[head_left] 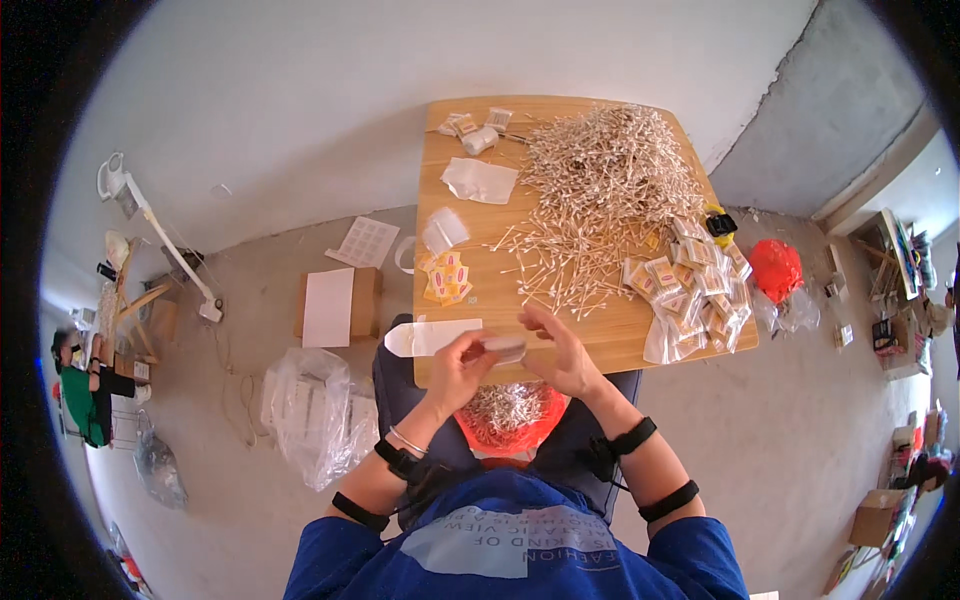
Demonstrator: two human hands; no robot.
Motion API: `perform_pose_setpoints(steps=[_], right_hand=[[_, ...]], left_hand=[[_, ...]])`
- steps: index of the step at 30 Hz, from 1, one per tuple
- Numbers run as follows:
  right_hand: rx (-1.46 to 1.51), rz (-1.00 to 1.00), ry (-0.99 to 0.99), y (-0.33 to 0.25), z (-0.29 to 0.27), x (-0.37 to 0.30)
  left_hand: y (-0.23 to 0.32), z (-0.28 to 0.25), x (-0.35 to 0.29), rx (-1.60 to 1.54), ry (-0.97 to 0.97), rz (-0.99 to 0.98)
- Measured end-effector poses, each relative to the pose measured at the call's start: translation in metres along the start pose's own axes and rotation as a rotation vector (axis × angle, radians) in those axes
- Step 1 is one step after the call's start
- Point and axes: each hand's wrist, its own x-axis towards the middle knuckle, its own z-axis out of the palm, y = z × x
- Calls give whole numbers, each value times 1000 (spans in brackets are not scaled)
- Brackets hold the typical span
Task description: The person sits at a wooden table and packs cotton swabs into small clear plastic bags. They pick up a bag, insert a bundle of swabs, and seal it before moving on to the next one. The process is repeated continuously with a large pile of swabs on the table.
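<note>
My left hand [462, 370] is closed on a small pale packet [505, 348], blurred, above the table's near edge. To its right, my right hand [562, 358] has its thumb and fingers apart and curved; whether it touches the packet I cannot tell. Beneath the hands, a red bag [512, 420] full of cotton swabs sits between my legs. A white paper sheet [433, 337] lies by my left hand at the table edge. Loose cotton swabs [610, 180] are heaped across the table's far right, with strays spreading toward my right hand.
Filled clear packets [700, 285] pile at the table's right edge. Yellow-and-white cards [445, 278] and clear bags [444, 230] lie at its left. A cardboard box [365, 306] and plastic sack [318, 410] stand left on the floor; a red bag [776, 268] is right. Another person [85, 390] is far left.
</note>
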Motion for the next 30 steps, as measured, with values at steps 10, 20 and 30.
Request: perform_pose_setpoints(steps=[10, 20, 30], right_hand=[[-338, -64, 18, 61, 14, 2], [-298, -59, 48, 67, 19, 0], [-187, 180, 32, 68, 20, 1]], left_hand=[[-50, 28, 5, -90, -25, 17], [-82, 34, 7, -307, 20, -30], [-70, 40, 11, -413, -19, -170]])
